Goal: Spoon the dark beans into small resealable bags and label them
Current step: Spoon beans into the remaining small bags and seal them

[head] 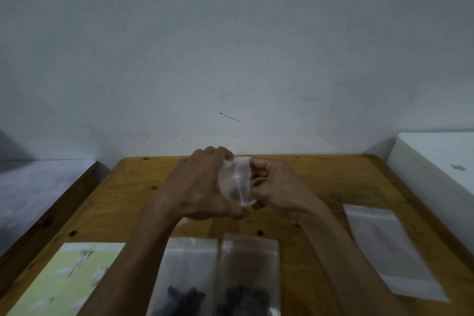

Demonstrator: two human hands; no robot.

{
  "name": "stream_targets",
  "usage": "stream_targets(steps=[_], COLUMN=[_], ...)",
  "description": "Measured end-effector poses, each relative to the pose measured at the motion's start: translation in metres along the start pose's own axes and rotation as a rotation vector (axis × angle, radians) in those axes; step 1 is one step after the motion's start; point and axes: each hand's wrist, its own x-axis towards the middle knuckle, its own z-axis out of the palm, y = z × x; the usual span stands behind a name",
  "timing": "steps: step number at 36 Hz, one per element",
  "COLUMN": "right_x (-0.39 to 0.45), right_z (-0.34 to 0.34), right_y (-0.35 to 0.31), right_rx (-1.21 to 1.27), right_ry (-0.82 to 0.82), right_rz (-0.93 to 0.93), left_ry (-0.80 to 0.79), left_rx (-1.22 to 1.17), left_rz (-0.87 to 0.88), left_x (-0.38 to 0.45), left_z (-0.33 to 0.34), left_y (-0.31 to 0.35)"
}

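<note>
A small clear bag (237,182) is held above the far half of the tabletop (320,182), gripped between both hands: left hand (202,187) fingers curled round its left side, right hand (274,187) fingers pinching its right edge. Nearer than this bag, two bags holding dark beans (187,274) (247,274) lie side by side, partly hidden by the forearms. An empty bag (389,251) lies to the right; a yellow-green label sheet (66,279) to the left.
</note>
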Motion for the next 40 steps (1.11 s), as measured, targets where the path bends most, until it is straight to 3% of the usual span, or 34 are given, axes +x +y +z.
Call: stream_targets(steps=[5, 8, 10, 13, 17, 20, 24, 26, 30, 32, 35, 40], right_x=[0.008, 0.007, 0.007, 0.004, 0.002, 0.006, 0.017, 0.021, 0.018, 0.017, 0.019, 0.021], right_z=[-0.002, -0.01, -0.021, -0.031, -0.027, -0.019, -0.012, -0.009, -0.003, -0.001, 0.006, 0.016], right_y=[0.012, 0.019, 0.028, 0.039, 0.055, 0.063, 0.065, 0.066, 0.063, 0.064, 0.07, 0.076], right_rx=[-0.175, -0.165, -0.4, -0.623, -0.326, 0.042, 0.275, 0.254, -0.21, -0.301, -0.242, 0.019], right_ry=[0.087, 0.277, 0.416, 0.361, 0.278, 0.371, 0.508, 0.58, 0.616, 0.61, 0.613, 0.627], right_rz=[0.012, 0.017, 0.057, 0.24, 0.357, 0.362, 0.361, 0.333, 0.094, 0.017, 0.032, 0.214], left_ry=[0.004, 0.042, 0.033, -0.015, -0.127, -0.213, -0.261, -0.275, -0.315, -0.322, -0.309, -0.278], left_rx=[0.009, -0.014, -0.038, -0.074, -0.13, -0.191, -0.22, -0.245, -0.268, -0.267, -0.274, -0.322], left_rz=[-0.016, -0.067, -0.122, -0.185, -0.216, -0.209, -0.193, -0.194, -0.199, -0.209, -0.234, -0.221], left_x=[0.005, 0.005, 0.005, 0.005, 0.01, 0.014, 0.021, 0.024, 0.03, 0.032, 0.032, 0.029], left_z=[0.015, 0.019, 0.02, 0.021, 0.023, 0.028, 0.033, 0.036, 0.043, 0.045, 0.048, 0.052], left_y=[-0.008, -0.021, -0.031, -0.044, -0.05, -0.051, -0.053, -0.053, -0.055, -0.058, -0.062, -0.064])
